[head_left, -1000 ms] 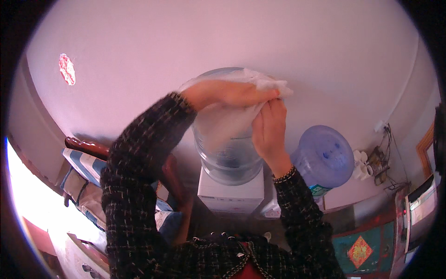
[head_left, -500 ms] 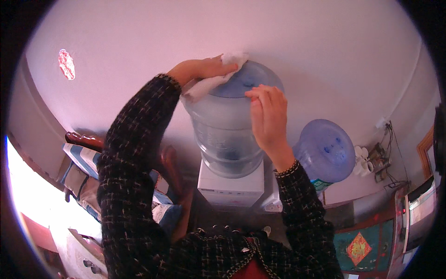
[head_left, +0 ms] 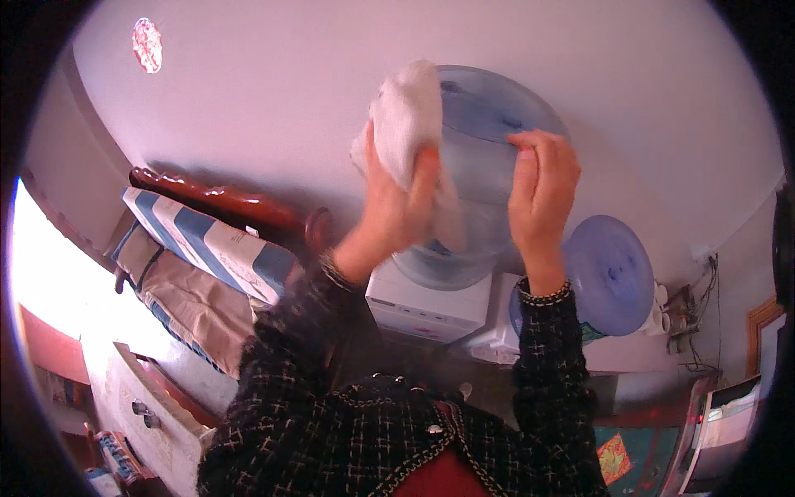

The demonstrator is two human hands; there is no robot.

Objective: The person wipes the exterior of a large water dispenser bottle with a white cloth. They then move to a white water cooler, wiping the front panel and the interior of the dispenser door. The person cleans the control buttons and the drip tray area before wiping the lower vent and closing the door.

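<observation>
A large clear-blue water bottle (head_left: 476, 170) stands upside down on a white water dispenser (head_left: 431, 302). My left hand (head_left: 397, 199) is wrapped round a bunched white cloth (head_left: 410, 116) at the left side of the bottle. Part of the cloth hangs below the fingers along the bottle wall. At the front right of the bottle's upper rim is my right hand (head_left: 544, 186), its fingers bent and pressed together, their tips at the rim. The bottle's neck is out of sight inside the dispenser.
Right of the dispenser is a second blue water bottle (head_left: 609, 273), with white cups (head_left: 657, 311) and cables (head_left: 704, 331) beyond it. A wooden sofa (head_left: 224, 199) with striped cushions stands left, and a pale drawer cabinet (head_left: 145, 406) is at the lower left. The wall rises behind.
My left hand with the cloth has come from the bottle's top left edge down onto its near left side. The right hand stays at the rim. The whole view has shifted.
</observation>
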